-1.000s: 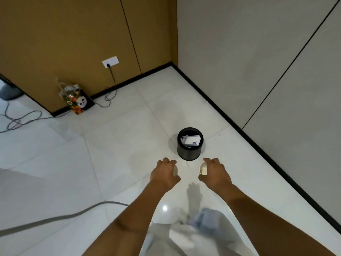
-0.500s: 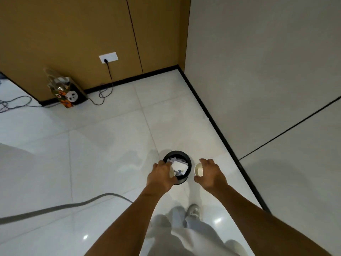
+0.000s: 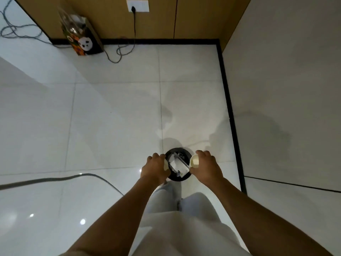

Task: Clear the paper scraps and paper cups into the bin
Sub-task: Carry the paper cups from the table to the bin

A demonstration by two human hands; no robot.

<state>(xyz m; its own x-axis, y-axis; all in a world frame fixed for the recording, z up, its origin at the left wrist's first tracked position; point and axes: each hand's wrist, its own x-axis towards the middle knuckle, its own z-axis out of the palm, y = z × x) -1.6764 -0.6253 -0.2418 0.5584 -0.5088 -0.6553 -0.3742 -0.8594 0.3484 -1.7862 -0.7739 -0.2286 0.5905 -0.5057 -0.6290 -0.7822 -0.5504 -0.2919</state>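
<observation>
A small round black bin (image 3: 178, 151) stands on the white tiled floor just in front of my feet, with white paper scraps (image 3: 178, 164) inside it. My left hand (image 3: 155, 168) grips a pale paper cup (image 3: 167, 165) at the bin's left rim; most of that cup is hidden by my fingers. My right hand (image 3: 205, 168) grips a second paper cup (image 3: 194, 161) at the bin's right rim, its open mouth turned toward the bin.
A grey wall with a black skirting (image 3: 230, 111) runs close on the right. A patterned gift bag (image 3: 81, 36) leans against the wooden wall, near a socket (image 3: 137, 5) with a plugged cable. A thick grey cable (image 3: 60, 179) crosses the floor at left.
I have walked up to the bin, so it now lies directly between my hands. Both hands still hold their cups and now sit over the bin's rim.
</observation>
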